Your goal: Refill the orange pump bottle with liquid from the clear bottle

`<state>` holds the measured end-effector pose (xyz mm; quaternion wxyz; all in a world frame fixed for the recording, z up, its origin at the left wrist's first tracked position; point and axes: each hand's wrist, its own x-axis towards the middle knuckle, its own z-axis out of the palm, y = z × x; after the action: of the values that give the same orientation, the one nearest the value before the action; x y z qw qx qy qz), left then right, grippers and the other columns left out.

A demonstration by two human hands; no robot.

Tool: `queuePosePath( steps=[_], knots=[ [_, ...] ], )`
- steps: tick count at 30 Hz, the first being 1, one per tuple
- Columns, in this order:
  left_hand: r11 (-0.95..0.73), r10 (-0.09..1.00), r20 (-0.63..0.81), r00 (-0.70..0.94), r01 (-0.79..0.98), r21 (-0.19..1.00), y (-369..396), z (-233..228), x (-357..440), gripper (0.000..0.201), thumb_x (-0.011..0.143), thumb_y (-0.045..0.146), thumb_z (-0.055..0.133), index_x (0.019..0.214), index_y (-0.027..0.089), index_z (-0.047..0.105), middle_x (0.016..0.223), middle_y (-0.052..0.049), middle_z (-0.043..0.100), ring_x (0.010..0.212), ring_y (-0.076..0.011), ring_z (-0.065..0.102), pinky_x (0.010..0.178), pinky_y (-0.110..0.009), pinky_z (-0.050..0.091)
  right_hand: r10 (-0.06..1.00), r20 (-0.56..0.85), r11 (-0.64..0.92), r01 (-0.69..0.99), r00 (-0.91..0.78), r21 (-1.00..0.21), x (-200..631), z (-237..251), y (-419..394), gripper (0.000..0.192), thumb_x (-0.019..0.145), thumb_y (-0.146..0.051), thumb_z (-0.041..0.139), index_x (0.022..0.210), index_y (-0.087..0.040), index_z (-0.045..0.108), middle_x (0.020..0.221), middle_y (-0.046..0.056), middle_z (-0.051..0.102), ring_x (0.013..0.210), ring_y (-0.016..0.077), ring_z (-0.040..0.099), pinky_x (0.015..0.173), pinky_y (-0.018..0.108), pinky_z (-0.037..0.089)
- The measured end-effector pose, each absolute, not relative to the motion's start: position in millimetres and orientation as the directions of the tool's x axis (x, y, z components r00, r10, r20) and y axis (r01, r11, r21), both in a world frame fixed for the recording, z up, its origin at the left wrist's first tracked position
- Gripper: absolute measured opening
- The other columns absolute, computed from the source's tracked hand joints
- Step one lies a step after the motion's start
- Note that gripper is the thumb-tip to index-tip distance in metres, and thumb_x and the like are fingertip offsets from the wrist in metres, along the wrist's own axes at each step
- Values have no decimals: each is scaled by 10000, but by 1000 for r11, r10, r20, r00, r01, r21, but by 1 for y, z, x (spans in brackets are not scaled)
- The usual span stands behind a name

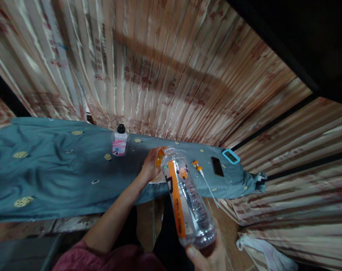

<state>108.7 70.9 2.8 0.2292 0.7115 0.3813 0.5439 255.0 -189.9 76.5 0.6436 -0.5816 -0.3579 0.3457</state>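
Gripping the base of the large clear bottle (pixel 188 197), your right hand (pixel 209 256) is clamped on it, while the bottle tilts with its mouth away from you, just left of the orange-topped pump (pixel 199 168). Your left hand (pixel 150 165), farther left of the pump, is closed around an orange container (pixel 159 157), largely hidden by your fingers and right beside the clear bottle's mouth; I can't tell whether the two touch. The pump rests on the teal cloth (pixel 66 169), its thin tube running toward you past the front edge. Right of the pump lies a dark phone (pixel 217 166), then, farther right, a blue-rimmed clock (pixel 231 156). Well left of the pump stands a pink-labelled bottle (pixel 120 143) with a black cap.
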Motion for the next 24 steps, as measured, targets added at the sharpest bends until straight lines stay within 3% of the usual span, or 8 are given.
queuePosePath(
  steps=[7, 17, 24],
  knots=[
    [-592, 801, 588, 107, 278, 756, 71, 4, 108, 626, 716, 219, 716, 1318, 196, 546, 1209, -123, 653, 1108, -300, 643, 977, -470, 553, 847, 38, 55, -17, 530, -998, 248, 89, -188, 849, 572, -624, 951, 1268, -250, 642, 1132, 68, 798, 1018, 278, 772, 873, 314, 605],
    [-559, 826, 549, 128, 304, 771, 69, 8, 106, 639, 695, 160, 686, 1313, 201, 530, 1231, -117, 644, 1140, -303, 633, 998, -470, 541, 825, 18, 47, -37, 565, -998, 244, 92, -186, 853, 519, -634, 968, 1215, -268, 639, 1081, 16, 804, 981, 214, 771, 867, 249, 590],
    [-555, 829, 546, 123, 312, 771, 70, 7, 108, 631, 714, 192, 699, 1321, 178, 529, 1224, -120, 638, 1128, -289, 641, 1001, -460, 547, 841, -10, 25, -56, 541, -998, 245, 91, -186, 869, 524, -627, 965, 1234, -260, 623, 1074, 37, 808, 943, 234, 785, 816, 270, 608]
  ],
)
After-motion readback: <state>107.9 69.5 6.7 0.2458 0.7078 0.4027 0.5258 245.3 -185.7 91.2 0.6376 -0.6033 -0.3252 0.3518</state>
